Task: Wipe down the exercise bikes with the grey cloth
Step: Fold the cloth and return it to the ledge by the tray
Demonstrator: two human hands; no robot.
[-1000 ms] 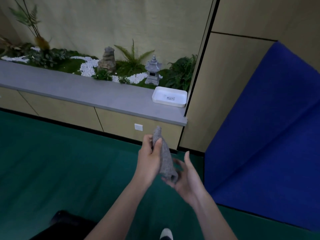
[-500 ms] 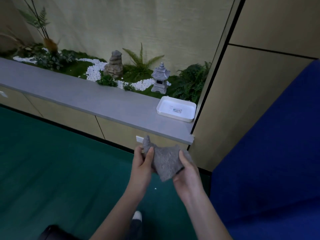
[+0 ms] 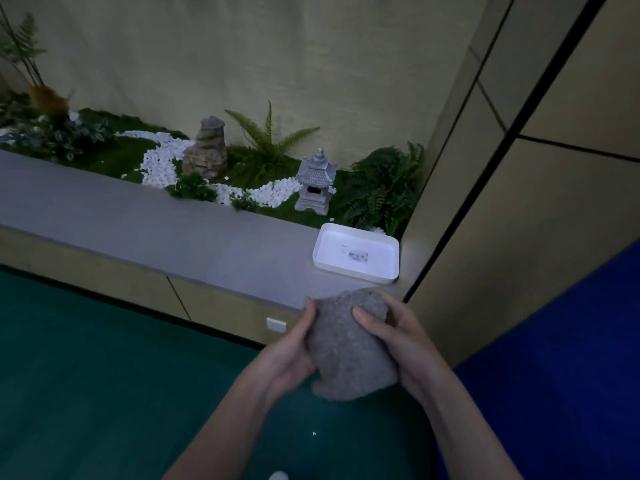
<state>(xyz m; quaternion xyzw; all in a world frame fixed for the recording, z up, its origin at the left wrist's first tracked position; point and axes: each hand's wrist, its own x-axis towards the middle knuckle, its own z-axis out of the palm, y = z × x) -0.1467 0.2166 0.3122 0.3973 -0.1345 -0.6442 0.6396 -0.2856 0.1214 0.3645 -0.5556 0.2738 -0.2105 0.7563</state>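
While bunched, grey cloth (image 3: 346, 358) between grips (image 3: 287, 358) (image 3: 401, 344)

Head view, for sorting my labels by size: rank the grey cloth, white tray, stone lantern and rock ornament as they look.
1. grey cloth, though it is nearest the camera, which inflates it
2. white tray
3. stone lantern and rock ornament: they look alike, so no ranking
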